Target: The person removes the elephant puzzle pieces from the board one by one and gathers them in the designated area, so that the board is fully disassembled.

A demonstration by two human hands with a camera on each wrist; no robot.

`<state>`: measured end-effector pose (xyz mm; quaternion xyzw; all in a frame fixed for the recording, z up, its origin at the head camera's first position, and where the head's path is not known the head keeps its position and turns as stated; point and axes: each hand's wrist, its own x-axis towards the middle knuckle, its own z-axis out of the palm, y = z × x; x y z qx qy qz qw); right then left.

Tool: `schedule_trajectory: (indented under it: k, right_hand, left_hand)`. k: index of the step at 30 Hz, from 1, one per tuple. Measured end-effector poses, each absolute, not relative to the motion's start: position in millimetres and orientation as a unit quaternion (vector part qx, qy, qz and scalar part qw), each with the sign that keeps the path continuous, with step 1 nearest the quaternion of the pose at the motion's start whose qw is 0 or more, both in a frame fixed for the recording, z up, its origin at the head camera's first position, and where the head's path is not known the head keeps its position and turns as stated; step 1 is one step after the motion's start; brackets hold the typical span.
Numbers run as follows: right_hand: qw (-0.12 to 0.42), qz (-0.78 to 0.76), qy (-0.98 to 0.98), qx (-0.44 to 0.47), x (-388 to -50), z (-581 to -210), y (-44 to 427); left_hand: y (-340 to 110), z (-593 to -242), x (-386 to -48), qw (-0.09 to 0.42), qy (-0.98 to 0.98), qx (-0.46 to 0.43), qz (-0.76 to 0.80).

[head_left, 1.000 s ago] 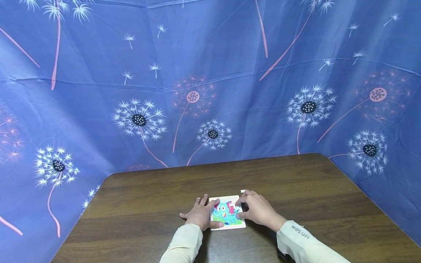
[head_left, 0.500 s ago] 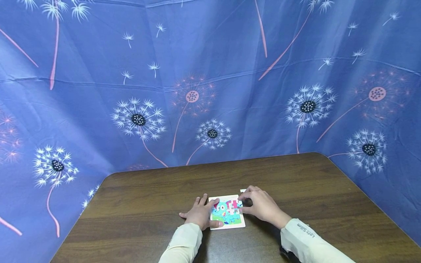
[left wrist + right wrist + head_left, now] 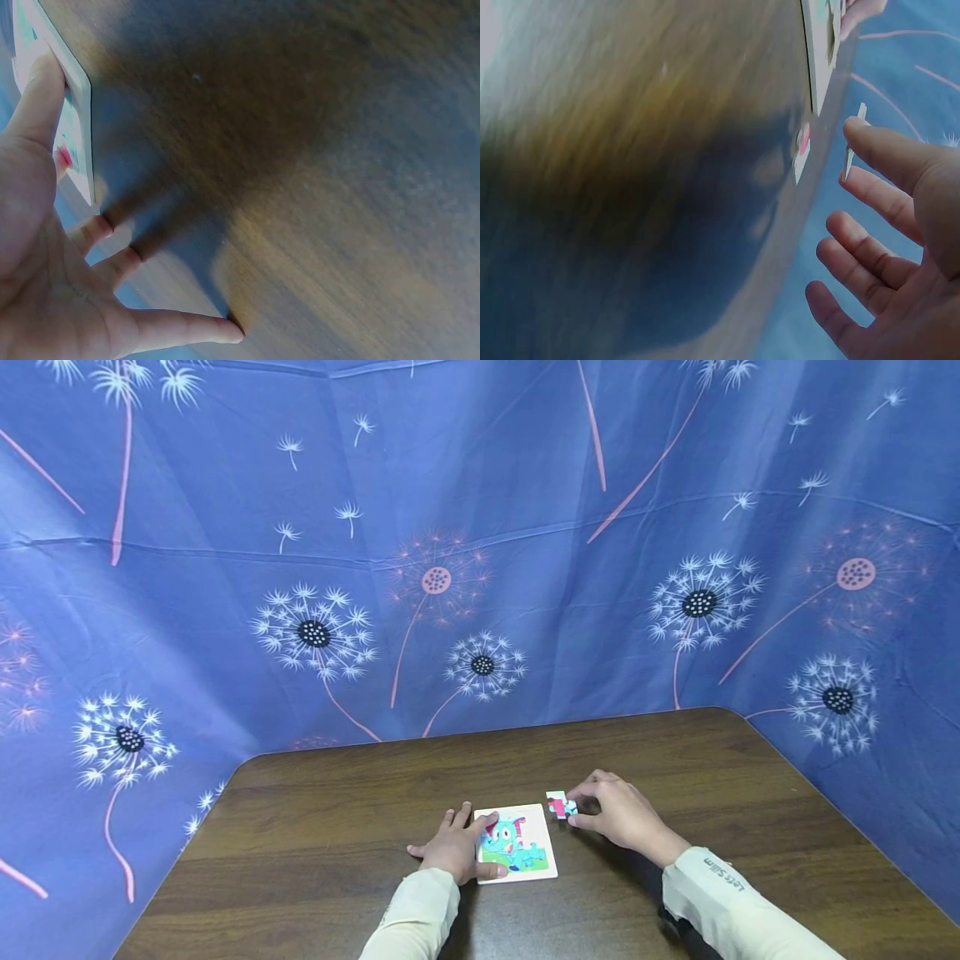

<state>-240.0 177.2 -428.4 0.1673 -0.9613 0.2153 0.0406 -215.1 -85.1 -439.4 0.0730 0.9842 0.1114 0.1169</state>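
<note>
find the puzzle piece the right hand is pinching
In the head view, the pinched piece is low and right of centre, between the thumb and index finger of the right hand, right of a loose piece and the puzzle board.

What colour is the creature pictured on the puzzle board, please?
The creature is mostly light blue; the head view shows it best.

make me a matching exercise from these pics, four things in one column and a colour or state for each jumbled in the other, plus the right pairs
Things
1. left hand
2. table
3. right hand
4. backdrop cloth

Colour or state
A. pinching a puzzle piece
B. blue, printed with dandelions
C. fingers spread, thumb on the puzzle board
D. brown, with a wood grain

Right pairs: 1-C, 2-D, 3-A, 4-B
</note>
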Motion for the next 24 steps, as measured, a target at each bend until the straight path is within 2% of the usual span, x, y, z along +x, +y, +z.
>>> schedule_trajectory:
  k: [24]
  right_hand:
    - [0.047,0.184,-0.971,0.149,-263,-437,209]
  left_hand:
    - [-84,-437,-214,0.12,0.983,0.07,0.117]
